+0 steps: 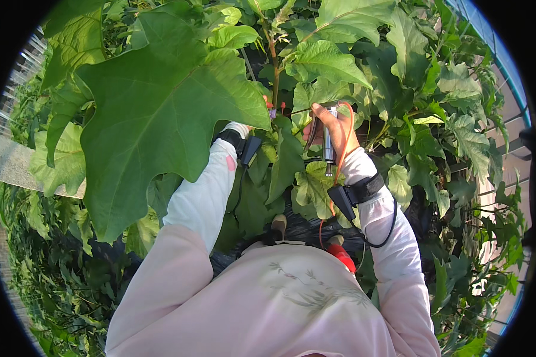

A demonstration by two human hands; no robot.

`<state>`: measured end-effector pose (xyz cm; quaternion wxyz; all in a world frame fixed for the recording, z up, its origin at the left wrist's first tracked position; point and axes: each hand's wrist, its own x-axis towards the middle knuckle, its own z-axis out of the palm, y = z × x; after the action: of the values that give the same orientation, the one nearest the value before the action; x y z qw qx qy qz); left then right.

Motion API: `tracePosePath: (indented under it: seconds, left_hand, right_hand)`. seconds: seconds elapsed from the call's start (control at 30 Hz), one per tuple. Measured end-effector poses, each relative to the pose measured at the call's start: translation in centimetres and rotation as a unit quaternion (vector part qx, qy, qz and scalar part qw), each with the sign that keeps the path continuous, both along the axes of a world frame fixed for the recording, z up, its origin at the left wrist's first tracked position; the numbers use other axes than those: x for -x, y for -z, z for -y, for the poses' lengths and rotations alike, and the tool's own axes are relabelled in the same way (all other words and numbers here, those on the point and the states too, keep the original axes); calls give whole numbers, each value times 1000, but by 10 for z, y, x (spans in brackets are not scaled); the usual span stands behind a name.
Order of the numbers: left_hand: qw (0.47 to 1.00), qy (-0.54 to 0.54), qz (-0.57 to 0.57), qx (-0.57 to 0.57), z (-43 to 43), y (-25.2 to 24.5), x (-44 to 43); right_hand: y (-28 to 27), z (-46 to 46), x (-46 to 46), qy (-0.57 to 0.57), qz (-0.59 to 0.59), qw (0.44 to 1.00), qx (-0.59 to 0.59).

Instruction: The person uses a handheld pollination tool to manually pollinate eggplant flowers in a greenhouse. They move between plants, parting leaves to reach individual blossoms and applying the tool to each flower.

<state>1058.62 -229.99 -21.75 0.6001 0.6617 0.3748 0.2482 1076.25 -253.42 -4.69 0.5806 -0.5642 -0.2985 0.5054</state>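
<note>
My right hand is wrapped around a metal lever-handled spray gun. An orange hose loops from the gun's top and runs down past my wrist. The gun's thin dark wand points left, towards a purple flower beside an upright eggplant stem. A small red piece shows near the wand's end. Most of my left hand is hidden behind a large eggplant leaf; only fingertips appear close to the flower, and what they hold cannot be seen.
Dense eggplant foliage surrounds both arms. Black straps with boxy devices sit on my left wrist and right forearm, their cables hanging. Dark plastic film covers the ground by my shoes. A pale beam crosses at left.
</note>
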Motion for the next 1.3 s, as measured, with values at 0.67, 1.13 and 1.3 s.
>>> tracePosePath:
  seconds: [0.67, 1.13, 1.3]
  left_hand:
    - [981, -13, -127, -145, -37, 46, -10]
    - [995, 1, -30, 96, -31, 30, -8]
    - [996, -15, -65, 60, -2, -19, -9]
  right_hand:
    - [20, -22, 22, -21, -62, 994, 88]
    - [25, -18, 23, -2, -35, 995, 97]
    - [23, 2, 15, -22, -81, 993, 81]
